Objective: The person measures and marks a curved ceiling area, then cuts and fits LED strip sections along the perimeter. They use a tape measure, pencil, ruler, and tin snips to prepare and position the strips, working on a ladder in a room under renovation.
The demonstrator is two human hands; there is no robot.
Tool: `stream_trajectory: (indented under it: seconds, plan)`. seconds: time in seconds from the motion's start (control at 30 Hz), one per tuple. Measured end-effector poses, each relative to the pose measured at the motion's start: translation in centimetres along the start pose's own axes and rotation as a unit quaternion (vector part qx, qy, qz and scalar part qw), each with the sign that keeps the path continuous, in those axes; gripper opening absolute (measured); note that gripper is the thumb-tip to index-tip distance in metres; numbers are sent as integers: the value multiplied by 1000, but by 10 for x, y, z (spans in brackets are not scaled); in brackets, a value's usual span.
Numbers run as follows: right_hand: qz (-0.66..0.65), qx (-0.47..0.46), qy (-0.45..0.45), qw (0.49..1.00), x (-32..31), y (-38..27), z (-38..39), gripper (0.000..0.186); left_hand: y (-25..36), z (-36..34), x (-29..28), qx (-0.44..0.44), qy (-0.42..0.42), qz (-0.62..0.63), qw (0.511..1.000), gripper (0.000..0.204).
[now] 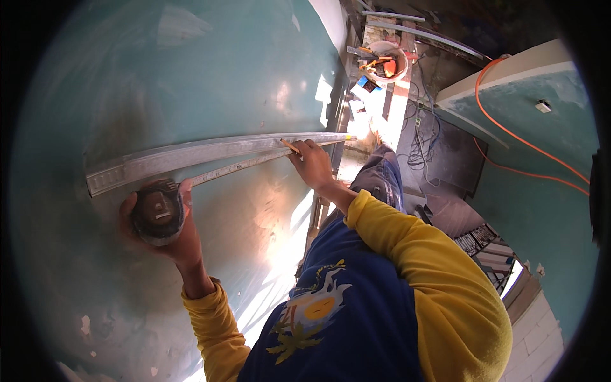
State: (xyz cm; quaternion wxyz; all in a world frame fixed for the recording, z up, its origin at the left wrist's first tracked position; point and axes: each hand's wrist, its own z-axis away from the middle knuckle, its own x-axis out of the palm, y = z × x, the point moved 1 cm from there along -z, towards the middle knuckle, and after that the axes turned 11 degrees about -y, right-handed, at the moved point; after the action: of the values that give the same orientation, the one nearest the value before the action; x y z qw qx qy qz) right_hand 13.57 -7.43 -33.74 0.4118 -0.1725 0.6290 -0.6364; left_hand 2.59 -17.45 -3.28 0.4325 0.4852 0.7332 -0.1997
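My left hand (181, 239) is wrapped round the dark, round case of a tape measure (157, 213). Its pale blade (242, 167) is pulled out and runs to the right, just below a long grey metal channel (191, 155). The channel lies along the teal surface (267, 76), its left end close above the tape case. Between the fingers of my right hand (313, 167) is a pencil (291, 146), its tip near the channel's lower edge. That hand rests over the blade, toward the channel's right part.
A white bucket (402, 63) holding orange-handled tools stands at the upper right. Cables (420, 143) lie tangled on the grey floor. An orange hose or cord (509, 130) hangs down the teal wall (541, 172) on the right. Long metal strips (439, 39) lie beyond the bucket.
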Motion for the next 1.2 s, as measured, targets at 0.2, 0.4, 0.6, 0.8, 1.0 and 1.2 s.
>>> stream_trajectory:
  seconds: [0.2,0.4,0.6,0.8,1.0,1.2]
  plan:
    - [29,32,2,999,4,22,-2,24,-5,20,34,38,-40,112,992,84]
    - [67,63,-21,996,3,38,-1,21,-8,30,46,14,-66,162,985,82]
    - [92,89,-29,991,1,46,-2,19,-10,36,57,-6,-61,169,984,81]
    - [104,75,-32,991,5,58,-9,18,-4,42,66,12,-63,200,978,81]
    - [102,73,-44,991,7,60,-12,20,-4,46,70,16,-54,220,974,79]
    - [92,64,-33,993,5,55,-16,23,0,41,69,28,-49,196,979,82]
